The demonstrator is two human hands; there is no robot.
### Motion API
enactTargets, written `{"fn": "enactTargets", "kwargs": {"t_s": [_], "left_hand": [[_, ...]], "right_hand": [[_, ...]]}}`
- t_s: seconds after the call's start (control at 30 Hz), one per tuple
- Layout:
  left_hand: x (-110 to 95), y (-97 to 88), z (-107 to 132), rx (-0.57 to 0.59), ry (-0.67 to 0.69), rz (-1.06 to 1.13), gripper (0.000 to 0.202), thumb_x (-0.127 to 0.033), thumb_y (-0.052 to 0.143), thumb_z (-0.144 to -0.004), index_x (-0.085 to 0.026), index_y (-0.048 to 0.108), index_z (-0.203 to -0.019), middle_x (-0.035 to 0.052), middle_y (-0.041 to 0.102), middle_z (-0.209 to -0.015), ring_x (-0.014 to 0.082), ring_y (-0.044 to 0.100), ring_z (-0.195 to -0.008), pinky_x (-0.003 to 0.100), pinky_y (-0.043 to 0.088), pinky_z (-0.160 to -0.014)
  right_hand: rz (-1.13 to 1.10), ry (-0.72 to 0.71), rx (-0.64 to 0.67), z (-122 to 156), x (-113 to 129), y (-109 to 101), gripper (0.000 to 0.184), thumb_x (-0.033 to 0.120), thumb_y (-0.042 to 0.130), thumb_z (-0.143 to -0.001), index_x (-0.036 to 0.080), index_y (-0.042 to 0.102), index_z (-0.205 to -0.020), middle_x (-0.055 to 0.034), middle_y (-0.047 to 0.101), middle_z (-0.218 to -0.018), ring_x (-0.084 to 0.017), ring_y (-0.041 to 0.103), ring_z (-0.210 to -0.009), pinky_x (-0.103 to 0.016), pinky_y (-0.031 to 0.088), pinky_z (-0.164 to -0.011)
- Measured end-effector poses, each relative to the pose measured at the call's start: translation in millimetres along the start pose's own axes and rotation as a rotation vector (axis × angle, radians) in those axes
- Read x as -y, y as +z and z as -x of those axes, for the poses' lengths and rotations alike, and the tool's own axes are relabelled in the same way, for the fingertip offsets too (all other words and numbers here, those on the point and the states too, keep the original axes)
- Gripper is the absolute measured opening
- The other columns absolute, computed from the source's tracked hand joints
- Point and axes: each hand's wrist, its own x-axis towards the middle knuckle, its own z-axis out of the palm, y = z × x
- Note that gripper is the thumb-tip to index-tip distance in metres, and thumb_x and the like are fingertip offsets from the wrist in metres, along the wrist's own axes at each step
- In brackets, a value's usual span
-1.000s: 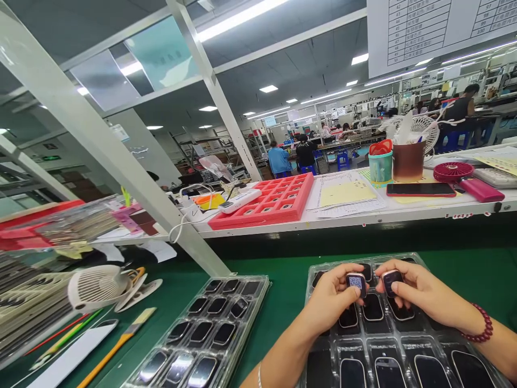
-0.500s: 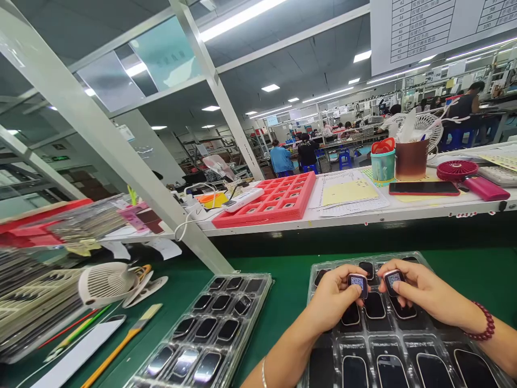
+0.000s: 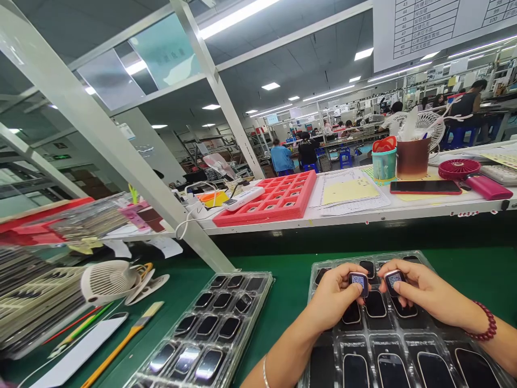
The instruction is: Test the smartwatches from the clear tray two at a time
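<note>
My left hand pinches a small smartwatch body whose lit screen shows a QR code. My right hand, with a red bead bracelet at the wrist, grips a second smartwatch body that also shows a QR code. Both hands hover over the far rows of a clear plastic tray filled with dark-screened watch bodies. The two held watches sit side by side, a few centimetres apart.
A second clear tray of watch bodies lies left on the green mat. Further left lie a small white fan, a brush, pens and stacked trays. The raised shelf holds a red tray, papers, a phone and cups. Workers sit far behind.
The watch in my right hand has turned so its QR screen faces me. The view shifted slightly; both hands stay over the tray.
</note>
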Motion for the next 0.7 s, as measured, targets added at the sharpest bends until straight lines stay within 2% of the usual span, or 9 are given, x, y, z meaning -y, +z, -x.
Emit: {"fn": "enactTargets", "kwargs": {"t_s": [0.17,0.3,0.37,0.4,0.47,0.53,0.6,0.7], "left_hand": [[1,0.7,0,0.0,0.005,0.017,0.031,-0.029,0.072,-0.072,-0.014,0.063,-0.098,0.0057,0.068,-0.087,0.0119,0.06,-0.065,0.026,0.048,-0.064],[3,-0.3,1,0.014,-0.007,0.013,0.035,-0.043,0.067,-0.077,-0.013,0.063,-0.093,0.0051,0.066,-0.075,0.011,0.057,-0.057,0.025,0.045,-0.057],[3,-0.5,1,0.018,-0.012,0.004,0.035,-0.045,0.062,-0.081,-0.013,0.063,-0.094,0.005,0.066,-0.074,0.0101,0.055,-0.054,0.025,0.044,-0.056],[2,-0.3,1,0.015,-0.004,0.002,0.033,-0.042,0.063,-0.081,-0.013,0.062,-0.097,0.0052,0.066,-0.078,0.0103,0.056,-0.056,0.026,0.045,-0.059],[1,0.5,1,0.001,0.025,-0.01,0.033,-0.029,0.067,-0.077,-0.016,0.06,-0.106,0.0054,0.066,-0.089,0.0124,0.06,-0.068,0.028,0.047,-0.068],[0,1.2,2,-0.02,0.041,-0.041,0.042,-0.016,0.069,-0.069,-0.018,0.059,-0.109,0.0049,0.065,-0.096,0.0153,0.061,-0.081,0.028,0.047,-0.076],[0,1.4,2,-0.027,0.042,-0.055,0.04,-0.012,0.069,-0.066,-0.018,0.059,-0.105,0.0041,0.065,-0.092,0.0167,0.06,-0.086,0.028,0.046,-0.076],[1,0.7,2,-0.004,0.012,-0.031,0.025,-0.023,0.063,-0.075,-0.016,0.06,-0.099,0.0039,0.065,-0.084,0.0135,0.059,-0.071,0.025,0.044,-0.064]], "right_hand": [[-0.017,-0.004,0.002,-1,-3,-1,0.027,0.039,0.057,-0.089,0.019,0.059,-0.108,-0.0041,0.065,-0.092,-0.012,0.055,-0.061,-0.028,0.047,-0.06],[-0.06,0.008,0.006,-3,-8,-4,0.037,0.05,0.048,-0.093,0.017,0.061,-0.102,-0.0055,0.066,-0.086,-0.011,0.053,-0.055,-0.025,0.042,-0.051],[-0.052,0.01,-0.013,-3,-9,-4,0.036,0.05,0.048,-0.093,0.017,0.06,-0.1,-0.0041,0.065,-0.082,-0.011,0.052,-0.054,-0.024,0.041,-0.049],[-0.038,-0.009,-0.03,-2,-8,-3,0.031,0.047,0.051,-0.092,0.018,0.06,-0.102,-0.0034,0.064,-0.082,-0.012,0.054,-0.058,-0.025,0.043,-0.052],[-0.02,-0.065,-0.041,-1,-7,-1,0.025,0.037,0.06,-0.088,0.021,0.059,-0.107,-0.0033,0.065,-0.09,-0.017,0.06,-0.077,-0.029,0.05,-0.068],[-0.035,-0.077,-0.014,0,-6,0,0.029,0.029,0.061,-0.086,0.023,0.057,-0.114,-0.0045,0.064,-0.102,-0.02,0.061,-0.091,-0.032,0.051,-0.079],[-0.065,-0.036,0.032,0,-9,-2,0.033,0.03,0.055,-0.09,0.023,0.053,-0.122,-0.0072,0.063,-0.11,-0.019,0.062,-0.084,-0.031,0.053,-0.071],[-0.069,-0.003,0.027,-3,-14,-5,0.032,0.035,0.048,-0.094,0.02,0.053,-0.122,-0.009,0.064,-0.105,-0.015,0.059,-0.067,-0.026,0.049,-0.053]]}}
